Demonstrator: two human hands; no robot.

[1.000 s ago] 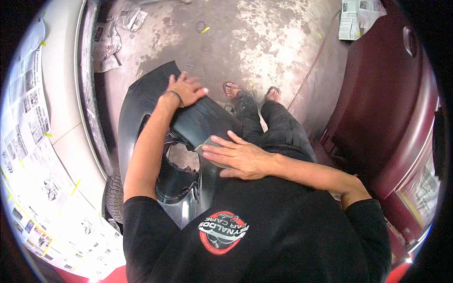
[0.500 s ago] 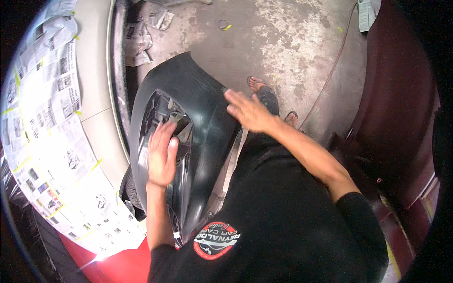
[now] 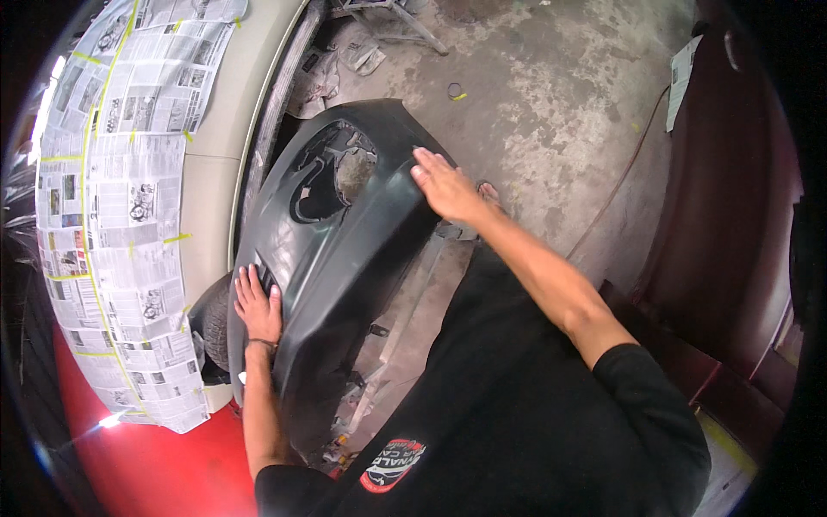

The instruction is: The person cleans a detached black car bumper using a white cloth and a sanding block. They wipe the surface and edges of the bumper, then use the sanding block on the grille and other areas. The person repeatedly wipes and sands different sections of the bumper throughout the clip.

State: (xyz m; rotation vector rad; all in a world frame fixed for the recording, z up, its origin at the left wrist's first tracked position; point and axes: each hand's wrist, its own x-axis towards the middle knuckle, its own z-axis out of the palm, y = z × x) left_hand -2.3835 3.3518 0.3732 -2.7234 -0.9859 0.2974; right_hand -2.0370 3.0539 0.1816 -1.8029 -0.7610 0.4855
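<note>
A dark grey, smooth car bumper cover (image 3: 366,254) lies lengthwise in front of me, a large opening in its far part. Flat against its left edge, about halfway along, rests my left hand (image 3: 258,303), fingers stretched out and a dark band at the wrist. At the far right, my right hand (image 3: 450,186) touches the cover's edge with its fingers extended. Both palms face the cover, and neither hand grips anything else that I can see.
To the left stands a pale car body (image 3: 211,198), partly masked with taped newspaper (image 3: 146,202); a tire (image 3: 214,332) shows beside it. A red panel (image 3: 172,465) lies below. On the right are dark maroon panels (image 3: 724,198). A hose (image 3: 633,164) crosses the concrete floor (image 3: 551,95).
My left hand has shifted from above the opening to the cover's left edge, nearer to me. The right hand has stayed at the far right edge. The view has swung, showing more of the cover.
</note>
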